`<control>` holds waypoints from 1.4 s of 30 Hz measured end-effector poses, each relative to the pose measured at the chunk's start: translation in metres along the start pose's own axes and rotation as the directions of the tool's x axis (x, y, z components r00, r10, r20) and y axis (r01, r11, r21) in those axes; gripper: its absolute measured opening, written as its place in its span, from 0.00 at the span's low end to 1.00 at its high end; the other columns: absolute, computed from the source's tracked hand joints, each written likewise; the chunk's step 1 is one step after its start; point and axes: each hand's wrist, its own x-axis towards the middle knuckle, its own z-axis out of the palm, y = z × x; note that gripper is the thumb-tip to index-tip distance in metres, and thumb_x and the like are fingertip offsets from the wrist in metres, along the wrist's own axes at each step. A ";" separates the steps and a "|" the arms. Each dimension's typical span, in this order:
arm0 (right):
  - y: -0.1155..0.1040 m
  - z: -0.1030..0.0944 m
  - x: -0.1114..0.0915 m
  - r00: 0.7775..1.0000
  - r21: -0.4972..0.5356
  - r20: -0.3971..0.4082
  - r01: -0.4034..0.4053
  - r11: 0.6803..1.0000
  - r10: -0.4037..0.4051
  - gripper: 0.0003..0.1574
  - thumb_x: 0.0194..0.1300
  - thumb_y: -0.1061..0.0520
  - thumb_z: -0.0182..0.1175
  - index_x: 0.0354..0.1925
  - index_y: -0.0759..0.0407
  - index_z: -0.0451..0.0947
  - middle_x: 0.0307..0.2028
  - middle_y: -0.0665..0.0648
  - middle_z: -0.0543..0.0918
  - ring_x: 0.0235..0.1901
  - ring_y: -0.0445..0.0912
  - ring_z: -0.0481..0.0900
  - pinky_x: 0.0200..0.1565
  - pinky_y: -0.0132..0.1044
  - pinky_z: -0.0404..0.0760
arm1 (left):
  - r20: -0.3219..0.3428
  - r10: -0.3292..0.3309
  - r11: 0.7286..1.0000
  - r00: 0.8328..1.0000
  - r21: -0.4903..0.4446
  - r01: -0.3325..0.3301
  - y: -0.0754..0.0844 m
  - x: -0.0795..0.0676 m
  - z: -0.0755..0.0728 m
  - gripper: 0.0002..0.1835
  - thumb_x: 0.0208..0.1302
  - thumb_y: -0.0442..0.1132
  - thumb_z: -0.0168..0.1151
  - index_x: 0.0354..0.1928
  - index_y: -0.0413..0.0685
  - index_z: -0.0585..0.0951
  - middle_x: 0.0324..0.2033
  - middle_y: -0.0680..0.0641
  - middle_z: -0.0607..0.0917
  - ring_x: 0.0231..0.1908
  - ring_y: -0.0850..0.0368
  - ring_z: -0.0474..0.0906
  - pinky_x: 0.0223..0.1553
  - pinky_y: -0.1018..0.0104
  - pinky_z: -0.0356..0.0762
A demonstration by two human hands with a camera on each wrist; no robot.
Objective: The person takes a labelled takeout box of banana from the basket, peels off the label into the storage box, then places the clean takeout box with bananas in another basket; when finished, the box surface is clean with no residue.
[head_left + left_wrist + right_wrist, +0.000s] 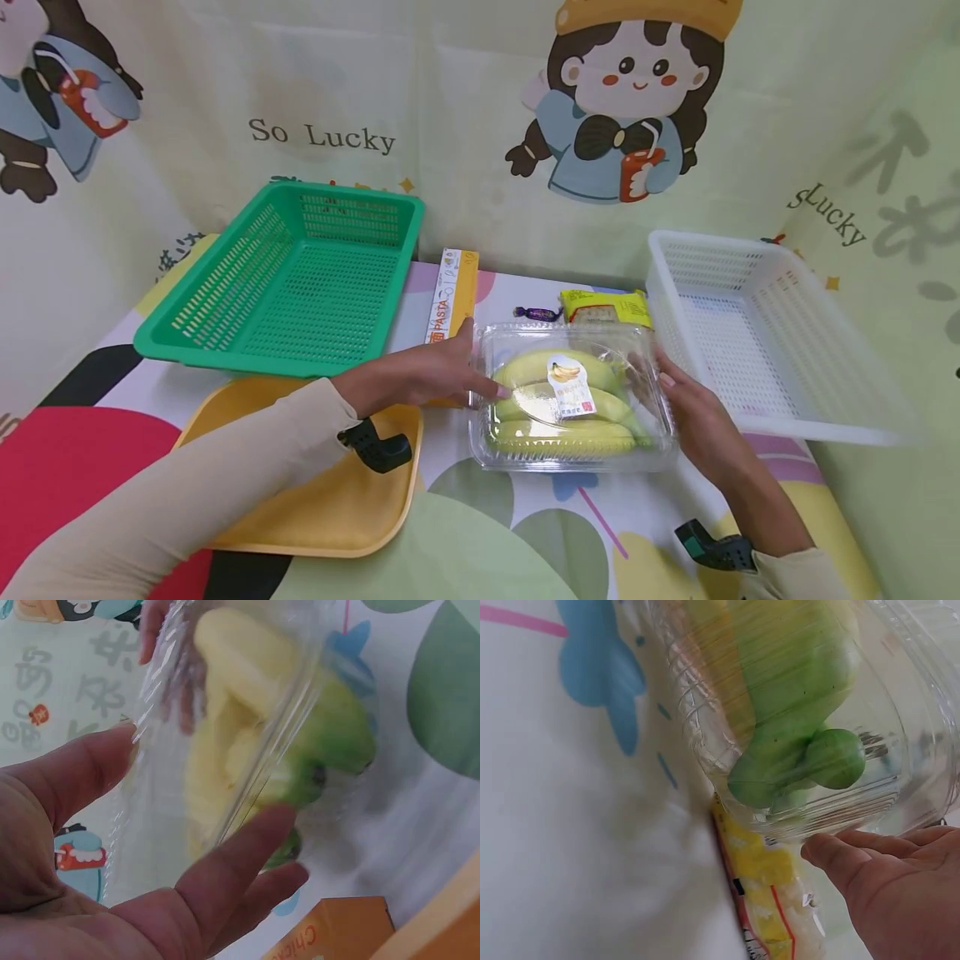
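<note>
A clear plastic clamshell box of bananas, with a label on its lid, is held between both hands above the table, its lid tilted toward me. At its left end my left hand grips it, fingers and thumb spread across the edge; the left wrist view shows that hand close up. The right hand holds the opposite end, its thumb on the side and other fingers seen through the plastic. Greenish banana stems show at this end. Behind the box lie a yellow packet and a dark wrapped candy.
A green basket stands at the back left, and a white basket at the right. Under my left forearm lies a yellow-orange tray. A pasta box sits beside the green basket. A printed curtain hangs behind.
</note>
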 end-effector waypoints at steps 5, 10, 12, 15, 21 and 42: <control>0.002 0.003 -0.008 1.000 -0.004 0.011 -0.012 1.000 0.012 0.39 0.81 0.51 0.34 0.75 0.63 0.26 0.75 0.58 0.45 0.63 0.30 0.64 0.58 0.23 0.65 | 0.018 -0.059 0.998 0.998 0.030 0.058 0.002 -0.004 -0.002 0.65 0.58 0.31 0.70 0.75 0.60 0.25 0.70 0.38 0.53 0.46 0.46 0.81 0.48 0.53 0.80; 0.006 0.007 -0.015 0.999 -0.002 0.039 0.000 1.000 0.001 0.39 0.81 0.54 0.33 0.74 0.66 0.24 0.75 0.63 0.35 0.63 0.27 0.60 0.59 0.23 0.63 | 0.002 -0.105 0.992 0.995 0.077 0.104 -0.001 -0.003 -0.004 0.63 0.59 0.32 0.69 0.75 0.59 0.27 0.70 0.36 0.51 0.39 0.46 0.84 0.51 0.53 0.78; 0.008 0.011 -0.017 0.999 0.007 0.044 0.005 1.000 -0.005 0.38 0.81 0.56 0.33 0.73 0.67 0.24 0.74 0.66 0.32 0.63 0.26 0.60 0.59 0.23 0.63 | 0.007 -0.114 0.989 0.993 0.095 0.113 -0.003 -0.003 -0.006 0.63 0.59 0.32 0.69 0.75 0.59 0.27 0.71 0.37 0.51 0.39 0.45 0.84 0.55 0.52 0.75; 0.010 0.016 -0.021 0.998 0.049 0.054 0.015 0.999 -0.018 0.38 0.81 0.58 0.33 0.73 0.68 0.23 0.73 0.66 0.26 0.63 0.29 0.61 0.59 0.25 0.65 | 0.010 -0.116 0.985 0.993 0.128 0.114 -0.006 -0.005 -0.007 0.64 0.59 0.32 0.69 0.75 0.59 0.25 0.72 0.37 0.49 0.37 0.45 0.85 0.60 0.49 0.69; 0.012 0.023 -0.025 0.999 0.070 0.043 -0.007 0.998 0.004 0.38 0.80 0.58 0.34 0.73 0.69 0.24 0.72 0.68 0.24 0.62 0.29 0.63 0.58 0.26 0.68 | 0.032 -0.112 0.983 0.993 0.154 0.105 -0.010 -0.010 -0.010 0.65 0.60 0.34 0.69 0.74 0.61 0.23 0.74 0.36 0.44 0.36 0.44 0.85 0.67 0.47 0.54; 0.016 0.030 -0.026 0.991 0.000 0.023 -0.128 0.992 0.128 0.42 0.81 0.53 0.37 0.73 0.67 0.23 0.73 0.69 0.37 0.63 0.29 0.60 0.58 0.24 0.64 | -0.062 0.119 0.948 0.991 0.304 -0.094 -0.025 -0.016 -0.008 0.51 0.57 0.37 0.72 0.77 0.53 0.50 0.71 0.39 0.59 0.68 0.47 0.56 0.64 0.48 0.61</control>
